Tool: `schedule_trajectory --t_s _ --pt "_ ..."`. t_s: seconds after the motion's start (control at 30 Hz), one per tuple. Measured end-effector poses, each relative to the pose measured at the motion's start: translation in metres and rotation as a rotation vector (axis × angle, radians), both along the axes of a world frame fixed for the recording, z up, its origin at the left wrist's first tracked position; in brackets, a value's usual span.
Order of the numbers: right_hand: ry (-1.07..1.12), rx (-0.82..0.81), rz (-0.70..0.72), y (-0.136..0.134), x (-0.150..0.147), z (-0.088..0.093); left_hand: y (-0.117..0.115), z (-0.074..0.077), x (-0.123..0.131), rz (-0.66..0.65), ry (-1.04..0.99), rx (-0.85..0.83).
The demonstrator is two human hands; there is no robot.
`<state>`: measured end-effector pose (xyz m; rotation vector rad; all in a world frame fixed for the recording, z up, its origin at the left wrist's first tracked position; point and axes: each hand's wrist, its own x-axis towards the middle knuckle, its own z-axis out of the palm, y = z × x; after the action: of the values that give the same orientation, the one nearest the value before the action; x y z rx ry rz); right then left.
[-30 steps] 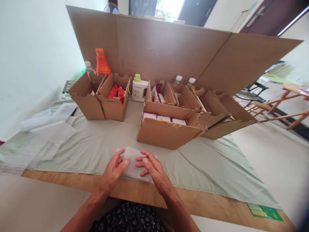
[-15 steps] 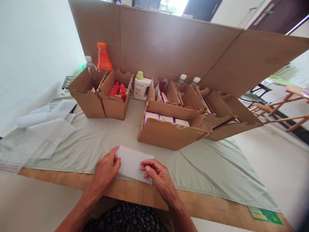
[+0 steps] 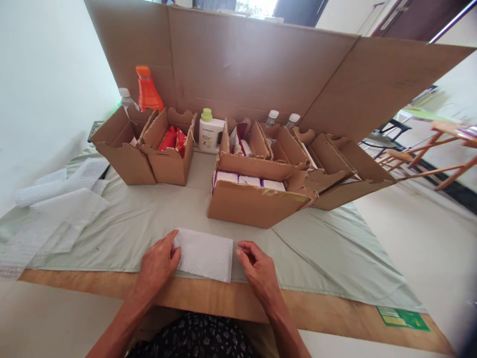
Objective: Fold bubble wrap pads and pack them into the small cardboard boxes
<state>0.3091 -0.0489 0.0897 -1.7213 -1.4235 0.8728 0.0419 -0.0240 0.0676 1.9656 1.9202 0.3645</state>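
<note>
A flat, whitish folded piece of bubble wrap (image 3: 204, 254) lies on the cloth near the table's front edge. At its left end my left hand (image 3: 159, 258) is closed, with index finger and thumb along that edge. Just past the right end is my right hand (image 3: 257, 266), its fingers curled and thumb drawn toward the index finger. A faint translucent bit shows by those fingertips, too small to name. Whether anything lies inside the folded wrap is hidden.
Loose bubble wrap sheets (image 3: 63, 199) spread at the left. Ahead stand a carton with purple-edged white packs (image 3: 257, 204), cartons with red packets (image 3: 167, 166), a white bottle (image 3: 211, 135) and an orange bottle (image 3: 149, 92). A tall cardboard screen (image 3: 253, 64) closes the back.
My right hand has moved off the top of the bubble wrap to beyond its right edge, its fingers curling in. My left hand stays at the left end. The view has shifted slightly.
</note>
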Motion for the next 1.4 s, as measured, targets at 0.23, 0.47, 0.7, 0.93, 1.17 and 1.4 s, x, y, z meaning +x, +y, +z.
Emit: schedule_trajectory --t_s 0.23,0.47,0.7,0.93,1.17,1.4 --pt "-0.312 -0.005 0.035 0.017 -0.012 -0.003 -0.001 -0.005 -0.003 -0.01 -0.058 0.026" --pt "-0.106 0.067 0.088 0.006 -0.024 0.005 -0.004 0.006 -0.011 0.023 -0.175 0.22" --pt "0.017 0.185 0.204 -0.009 -0.027 0.042 0.0 0.057 0.001 -0.363 -0.35 0.325" --pt "0.129 0.172 0.193 -0.019 -0.013 0.056 0.003 0.073 0.016 -0.408 -0.664 -0.346" --pt "0.066 0.176 0.226 -0.026 -0.001 0.061 -0.007 0.056 0.013 -0.41 -0.698 -0.474" --pt "0.003 0.362 0.136 -0.022 0.013 0.077 -0.014 0.033 0.003 -0.18 -1.026 -0.493"
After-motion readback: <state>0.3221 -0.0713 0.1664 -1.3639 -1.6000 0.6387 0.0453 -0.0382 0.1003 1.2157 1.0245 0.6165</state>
